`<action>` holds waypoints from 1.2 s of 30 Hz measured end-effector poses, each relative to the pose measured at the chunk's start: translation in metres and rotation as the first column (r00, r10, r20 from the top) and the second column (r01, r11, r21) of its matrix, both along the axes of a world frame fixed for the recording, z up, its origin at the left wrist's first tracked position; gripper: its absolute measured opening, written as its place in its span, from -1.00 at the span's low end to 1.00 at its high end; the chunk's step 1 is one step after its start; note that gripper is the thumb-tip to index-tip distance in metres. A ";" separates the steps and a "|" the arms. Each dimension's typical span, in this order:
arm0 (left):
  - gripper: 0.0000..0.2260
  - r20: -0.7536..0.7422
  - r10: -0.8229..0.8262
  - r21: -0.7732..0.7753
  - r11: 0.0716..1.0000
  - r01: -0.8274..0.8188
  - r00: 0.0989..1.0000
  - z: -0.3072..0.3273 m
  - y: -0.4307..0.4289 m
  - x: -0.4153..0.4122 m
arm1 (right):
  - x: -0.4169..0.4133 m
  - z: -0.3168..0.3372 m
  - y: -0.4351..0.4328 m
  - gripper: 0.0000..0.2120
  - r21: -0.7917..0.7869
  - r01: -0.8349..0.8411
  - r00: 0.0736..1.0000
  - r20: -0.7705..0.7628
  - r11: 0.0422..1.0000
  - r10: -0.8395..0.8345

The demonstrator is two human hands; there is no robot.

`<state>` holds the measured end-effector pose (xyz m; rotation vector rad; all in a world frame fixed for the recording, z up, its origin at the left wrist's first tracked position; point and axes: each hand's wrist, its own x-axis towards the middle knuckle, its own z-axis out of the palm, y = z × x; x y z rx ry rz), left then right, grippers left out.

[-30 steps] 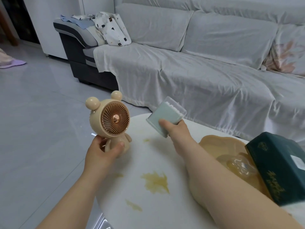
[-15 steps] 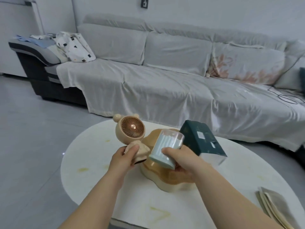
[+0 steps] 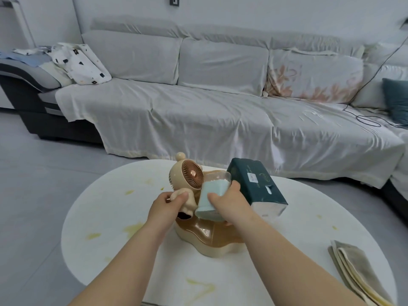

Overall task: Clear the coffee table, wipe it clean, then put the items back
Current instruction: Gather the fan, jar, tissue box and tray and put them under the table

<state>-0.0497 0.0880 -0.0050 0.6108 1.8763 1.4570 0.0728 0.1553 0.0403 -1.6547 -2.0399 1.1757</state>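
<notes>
Over the tan wavy plastic tray (image 3: 212,244) on the stained white surface (image 3: 114,235), left hand (image 3: 169,205) grips the beige bear-eared fan (image 3: 189,176), right hand (image 3: 230,203) clasps the pale-blue swab box (image 3: 209,194), likely gathering them for removal.

White round coffee table (image 3: 287,239), yellow stains (image 3: 134,227) scattered across it, 1 tan tray (image 3: 212,241) at centre, 1 folded beige cloth (image 3: 353,268) near right edge

I'm in a home living room: a long sofa (image 3: 198,111) draped in pale sheets (image 3: 154,129) lines the wall, laundry (image 3: 77,62) lies heaped on its arm, and a round white coffee table (image 3: 298,217) stands on the grey floor (image 3: 33,195).
</notes>
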 end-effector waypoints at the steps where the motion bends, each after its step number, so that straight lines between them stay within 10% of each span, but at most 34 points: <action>1: -0.79 -0.016 -0.004 -0.009 1.000 0.004 1.000 0.000 0.002 0.001 | -0.003 0.003 0.003 -0.38 0.039 -0.010 0.998 0.059 0.999 0.008; 14: -0.70 -0.045 -0.065 -0.125 0.990 0.059 0.997 0.001 0.013 -0.005 | -0.013 0.011 0.007 -0.35 0.312 -0.184 0.907 0.419 0.932 0.039; 36: -0.64 0.077 -0.100 -0.105 0.989 0.108 0.992 0.007 0.008 0.000 | 0.001 -0.005 -0.007 -0.35 0.498 -0.245 0.914 0.404 0.832 0.027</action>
